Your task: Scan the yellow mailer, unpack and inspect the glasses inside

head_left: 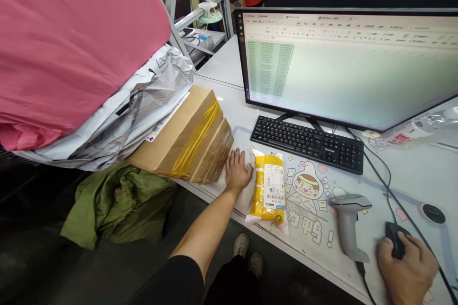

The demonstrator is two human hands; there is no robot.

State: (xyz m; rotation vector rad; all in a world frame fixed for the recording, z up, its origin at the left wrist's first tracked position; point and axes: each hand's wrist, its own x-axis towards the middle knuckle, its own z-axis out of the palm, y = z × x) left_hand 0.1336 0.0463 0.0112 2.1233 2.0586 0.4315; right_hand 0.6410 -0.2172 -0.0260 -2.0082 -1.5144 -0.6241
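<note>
The yellow packet (258, 198) lay flat on the white bench (424, 174), just to the right of the person's left grip (237, 171). It was longer than it was wide, and its long side ran from near the black keyboard (307, 145) down to near the front edge of the bench. A white label (274, 185) faced up on it. The left grip was a lot nearer to it than the right grip (410, 264), and a gray scanner (348, 217) lay between the packet and the right one.

The left grip was open wide — palm down on the bench, fingers out, with nothing in it. Its thumb stuck out toward the packet, but a small gap was left. On its other side were brown boxes (203, 138), very close to the fingers (I could not tell if they touched).

The right grip was curled over a black mouse (395, 238) — partly closed, with the fingers around it. A big screen (343, 64) stood behind the keyboard.
</note>
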